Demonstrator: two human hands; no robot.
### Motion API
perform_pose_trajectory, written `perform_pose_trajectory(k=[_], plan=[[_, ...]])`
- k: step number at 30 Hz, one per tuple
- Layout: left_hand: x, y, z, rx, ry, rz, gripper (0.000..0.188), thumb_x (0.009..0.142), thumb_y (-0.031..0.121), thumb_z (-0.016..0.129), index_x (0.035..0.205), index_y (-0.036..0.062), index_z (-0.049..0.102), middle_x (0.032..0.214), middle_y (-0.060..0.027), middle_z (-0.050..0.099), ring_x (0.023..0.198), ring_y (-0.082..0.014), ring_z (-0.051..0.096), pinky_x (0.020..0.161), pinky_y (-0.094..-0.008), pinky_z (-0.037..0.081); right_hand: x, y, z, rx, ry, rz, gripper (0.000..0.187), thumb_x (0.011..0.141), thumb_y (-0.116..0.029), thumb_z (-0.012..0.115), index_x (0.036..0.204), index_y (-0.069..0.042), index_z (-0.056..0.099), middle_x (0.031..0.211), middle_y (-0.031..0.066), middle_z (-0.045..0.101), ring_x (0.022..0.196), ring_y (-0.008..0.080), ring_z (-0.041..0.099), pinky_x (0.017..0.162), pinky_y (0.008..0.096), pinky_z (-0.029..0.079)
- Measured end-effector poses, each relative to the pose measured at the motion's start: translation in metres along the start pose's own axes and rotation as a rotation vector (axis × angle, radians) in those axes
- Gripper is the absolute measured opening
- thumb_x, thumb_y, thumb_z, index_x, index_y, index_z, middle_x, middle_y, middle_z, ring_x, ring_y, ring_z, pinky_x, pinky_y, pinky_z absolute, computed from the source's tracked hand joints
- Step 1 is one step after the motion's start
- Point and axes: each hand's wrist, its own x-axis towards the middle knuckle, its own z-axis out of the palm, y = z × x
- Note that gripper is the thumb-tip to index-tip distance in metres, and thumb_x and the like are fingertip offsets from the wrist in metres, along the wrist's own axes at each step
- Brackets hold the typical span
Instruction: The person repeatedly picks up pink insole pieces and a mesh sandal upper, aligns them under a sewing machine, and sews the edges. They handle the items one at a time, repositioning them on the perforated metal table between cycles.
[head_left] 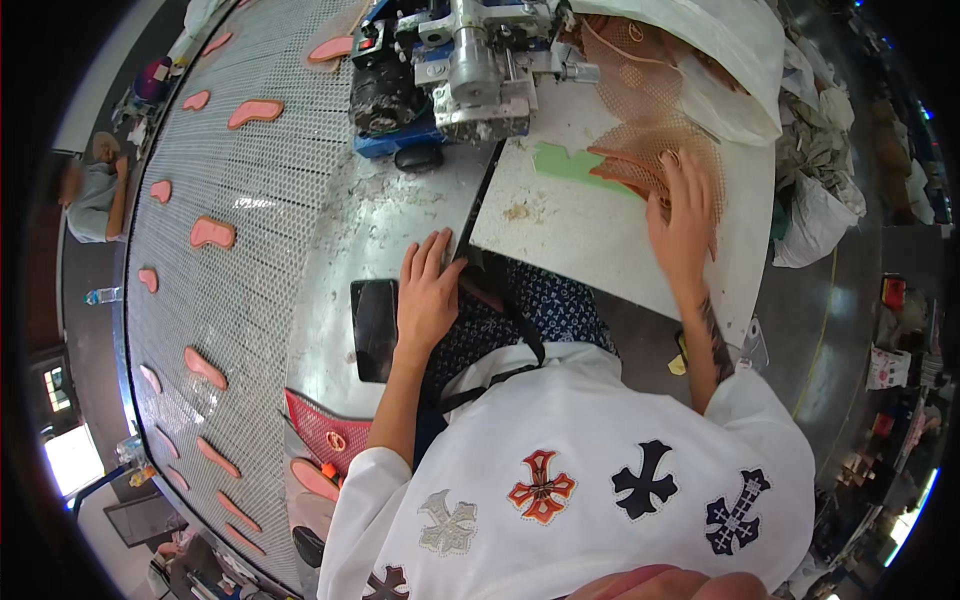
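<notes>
My right hand [683,215] lies over a pile of thin brown pieces [630,172] on the white board [560,225], fingers stretched out and thumb apart. A green flat piece [570,164] lies just left of the pile. Brown netting [625,85] spreads beyond the hand and partly around it. My left hand [428,300] rests at the near edge of the metal tabletop [345,225], its fingers extended and holding nothing visible. Beside it lies a black phone [375,330]. What is under my right palm is hidden.
A machine with a metal head [470,75] stands ahead. On the left, a mesh conveyor belt [270,180] carries several pink sole-shaped pieces [255,112]. A red pouch [325,428] lies near my left elbow. A white bag [735,70] sits far right; a person [100,200] is beyond the belt.
</notes>
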Motion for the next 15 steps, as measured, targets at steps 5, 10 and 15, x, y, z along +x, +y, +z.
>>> perform_pose_trajectory(k=[5,10,15], plan=[[-0.013,0.008,0.007,0.014,0.063,-0.033,0.041,0.081,-0.003,0.061,0.120,0.0054,0.067,0.148,-0.0183,0.049,0.139,-0.0367,0.043,0.118,-0.0495,0.032,0.006,0.049,0.033,-0.133,-0.264,0.182,0.043,0.097,-0.016,0.055,0.138,-0.003,0.057,0.141,0.0191,0.056,0.127,0.0387,0.054,0.104,0.0465,0.046],[-0.053,0.057,0.011,-0.315,0.148,-0.075,0.049,0.077,-0.009,0.059,0.124,0.0043,0.065,0.143,-0.0213,0.051,0.135,-0.0433,0.046,0.113,-0.0494,0.038,-0.004,0.060,0.021,-0.205,-0.181,0.328,0.032,0.101,-0.015,0.051,0.127,-0.002,0.064,0.112,0.0154,0.072,0.100,0.0366,0.069,0.086,0.0444,0.056],[-0.087,0.083,0.006,-0.639,0.056,-0.197,0.045,0.082,-0.010,0.058,0.125,0.0041,0.065,0.141,-0.0216,0.052,0.125,-0.0405,0.056,0.106,-0.0435,0.046,-0.006,0.051,-0.029,-0.149,0.432,0.250,0.024,0.101,-0.010,0.053,0.118,0.000,0.067,0.102,0.0164,0.074,0.090,0.0342,0.071,0.079,0.0397,0.057]])
